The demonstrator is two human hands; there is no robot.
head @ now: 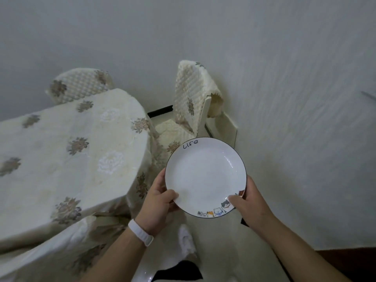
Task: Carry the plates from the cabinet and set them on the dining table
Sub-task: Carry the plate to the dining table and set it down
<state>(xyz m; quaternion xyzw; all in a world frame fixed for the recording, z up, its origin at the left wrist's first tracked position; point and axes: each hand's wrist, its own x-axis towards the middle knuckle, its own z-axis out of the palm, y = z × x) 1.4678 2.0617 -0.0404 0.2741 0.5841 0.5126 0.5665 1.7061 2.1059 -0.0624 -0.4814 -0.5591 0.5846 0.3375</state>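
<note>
Round white ceramic plate [205,176] with dark rim and cartoon cats, gripped at its near edge between left hand [157,202] and right hand [250,202], cream floral-clothed surface [67,159] left of both hands

A cream floral tablecloth [67,155] drapes the dining table [124,204], nothing else on it.

A plate [205,176] is held in the air between the left hand [159,202] and the right hand [247,202], just right of the dining table [67,159]. A chair [190,104] stands beyond the plate, against the wall [284,78]; another chair [81,84] sits behind the table.
</note>
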